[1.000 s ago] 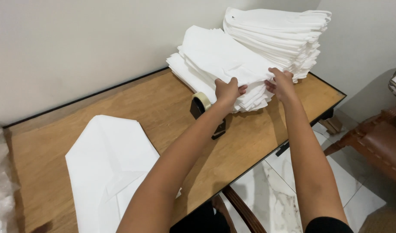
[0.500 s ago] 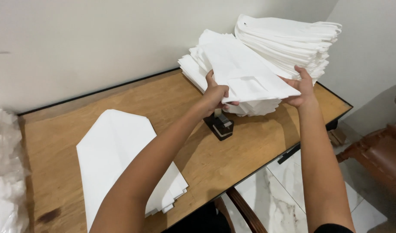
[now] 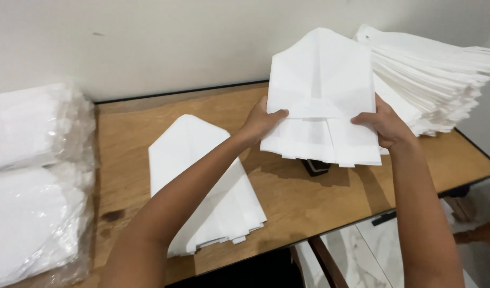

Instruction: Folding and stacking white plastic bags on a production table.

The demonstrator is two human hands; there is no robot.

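Far out past the left hand (image 3: 262, 124), against the pale wall (image 3: 149, 37), two clear plastic-wrapped bundles of white sheets (image 3: 34, 176) sit one in front of the other at the end of the wooden table (image 3: 122, 160). The tabletop is light brown board with a dark edge strip (a small dark stain shows near the bundles). Nearer, just below and outside the left forearm, lies a flat stack of folded white paper bags (image 3: 202, 181), pointed end toward the wall, the forearm crossing over its lower corner.

The left hand is closed on the left edge of a folded white bag (image 3: 322, 101), thumb on the front face and fingers behind. The bag is held up off the table, tilted toward the camera, its pointed flap uppermost. The right hand (image 3: 386, 125) is clamped on the bag's right edge in the same way. Under the bag, between the two hands, a small black object (image 3: 315, 166) peeks out on the wood; what it is cannot be told.

Beyond the right hand rises a tall fanned pile of white bags (image 3: 437, 80). Below that wrist, off the table's edge, pale floor tiles (image 3: 362, 250) show.
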